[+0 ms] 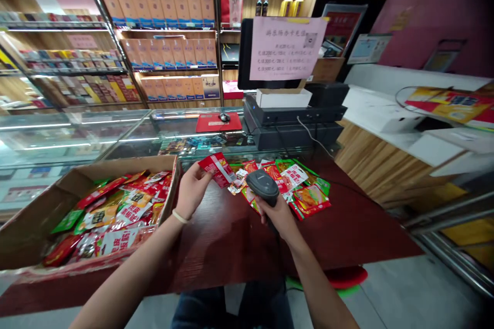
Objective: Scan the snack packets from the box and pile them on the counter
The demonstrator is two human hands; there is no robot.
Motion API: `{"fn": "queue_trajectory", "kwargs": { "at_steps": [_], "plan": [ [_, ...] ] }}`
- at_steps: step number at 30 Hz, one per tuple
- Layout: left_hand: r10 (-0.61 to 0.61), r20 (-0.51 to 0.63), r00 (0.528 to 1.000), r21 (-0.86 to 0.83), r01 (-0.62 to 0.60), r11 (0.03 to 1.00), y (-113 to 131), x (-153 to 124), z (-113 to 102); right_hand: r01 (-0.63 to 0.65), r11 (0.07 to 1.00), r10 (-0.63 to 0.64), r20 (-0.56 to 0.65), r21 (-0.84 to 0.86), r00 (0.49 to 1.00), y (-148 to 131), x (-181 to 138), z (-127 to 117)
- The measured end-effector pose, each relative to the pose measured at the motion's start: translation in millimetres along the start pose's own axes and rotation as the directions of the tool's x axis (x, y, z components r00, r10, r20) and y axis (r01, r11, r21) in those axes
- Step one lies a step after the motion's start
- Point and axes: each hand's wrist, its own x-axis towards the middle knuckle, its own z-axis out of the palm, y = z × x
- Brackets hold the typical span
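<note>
My left hand [191, 188] pinches a small red snack packet [216, 168] and holds it up above the dark red counter [347, 231]. My right hand [278, 216] grips the handle of a dark barcode scanner [262, 186], whose head points toward the packet. Just beyond the scanner lies a loose pile of red and green snack packets [293, 185] on the counter. A cardboard box [38, 216] full of similar packets [116, 211] stands at my left, close to my left forearm.
A register with a monitor and a pink paper notice [287, 47] stands behind the pile, its cable trailing over the counter. A glass display case [116, 133] holds a red mouse pad with a mouse [224, 117]. Shelves of boxed goods [170, 36] line the back wall.
</note>
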Motion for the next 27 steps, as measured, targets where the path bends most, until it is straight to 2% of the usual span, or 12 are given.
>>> {"fn": "queue_trajectory", "kwargs": {
  "at_steps": [3, 7, 10, 13, 15, 17, 20, 23, 27],
  "plan": [
    [0.075, 0.038, 0.996, 0.138, -0.079, 0.987, -14, 4, 37, -0.025, 0.998, 0.032, -0.139, 0.05, 0.99, 2, -2, -26],
    [0.169, 0.093, 0.981, 0.298, -0.19, 0.936, -53, 17, 92, -0.037, 0.996, 0.057, -0.25, 0.083, 0.967, 1, -9, -57],
    [0.212, 0.253, 0.944, 0.321, -0.288, 0.902, -83, 25, 130, -0.03, 0.995, 0.057, -0.29, 0.096, 0.955, 2, -14, -73],
    [0.097, 0.499, 0.861, 0.375, -0.315, 0.872, -108, 27, 153, -0.048, 0.994, 0.078, -0.316, 0.101, 0.945, 7, -17, -83],
    [0.028, 0.602, 0.798, 0.4, -0.332, 0.854, -119, 25, 157, -0.055, 0.994, 0.085, -0.325, 0.099, 0.942, 9, -18, -85],
    [0.011, 0.623, 0.782, 0.399, -0.329, 0.856, -124, 24, 154, -0.046, 0.994, 0.075, -0.309, 0.099, 0.948, 8, -18, -85],
    [0.008, 0.541, 0.841, 0.401, -0.266, 0.877, -115, 23, 143, -0.03, 0.993, 0.059, -0.268, 0.11, 0.961, 1, -18, -79],
    [0.023, 0.416, 0.909, 0.35, -0.183, 0.919, -89, 26, 128, -0.028, 0.994, 0.051, -0.217, 0.11, 0.975, -10, -18, -66],
    [0.039, 0.339, 0.94, 0.202, -0.113, 0.973, -44, 25, 97, 0.006, 0.998, 0.004, -0.156, 0.066, 0.988, -25, -16, -43]
  ]
}}
